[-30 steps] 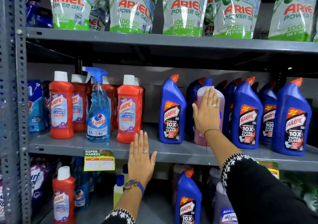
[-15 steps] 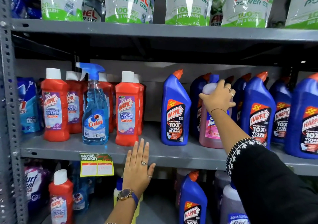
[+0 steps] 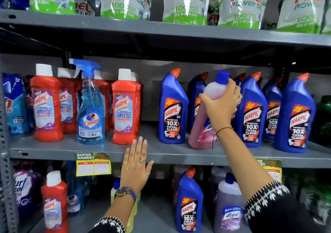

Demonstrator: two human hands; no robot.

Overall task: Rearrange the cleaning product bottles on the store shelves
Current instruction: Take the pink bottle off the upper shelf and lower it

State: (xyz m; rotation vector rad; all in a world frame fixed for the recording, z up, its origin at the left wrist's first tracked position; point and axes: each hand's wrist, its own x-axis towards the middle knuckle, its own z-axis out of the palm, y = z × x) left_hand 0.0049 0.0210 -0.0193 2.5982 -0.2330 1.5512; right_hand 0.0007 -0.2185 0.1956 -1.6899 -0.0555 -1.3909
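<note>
Grey metal store shelving fills the view, three levels visible. Top shelf (image 3: 161, 30) carries a row of Ariel pouches (image 3: 186, 2), green and white.

Middle shelf (image 3: 59, 149): at far left a blue pouch (image 3: 15, 105), then red bottles (image 3: 47, 104) with white caps, several deep. A clear blue spray bottle (image 3: 91, 111) labelled Colin stands in front of them, and one more red bottle stands just right of the spray bottle. After a bare gap comes a blue bottle (image 3: 172, 111) with an orange angled cap, then more of the same kind to the right and behind.

Pink bottle (image 3: 206, 125) with a blue cap stands among the blue ones on the middle shelf, tilted a little, base near the front edge; whether the base touches the shelf cannot be told. Right hand (image 3: 221, 105) is wrapped around its upper body just below the cap, fingers curled on the far side, thumb on the near side. Rings and a thin black wrist cord show; sleeve is black with a white pattern.

Left hand (image 3: 137, 164) is spread flat, fingers up, holding nothing, against the front lip of the middle shelf, right of a yellow price tag (image 3: 93, 164). A watch (image 3: 123, 191) with a blue strap is on that wrist.

Bottom shelf: a red bottle, a blue one, a purple bottle (image 3: 228, 207), a yellow one partly hidden behind the left wrist.
</note>
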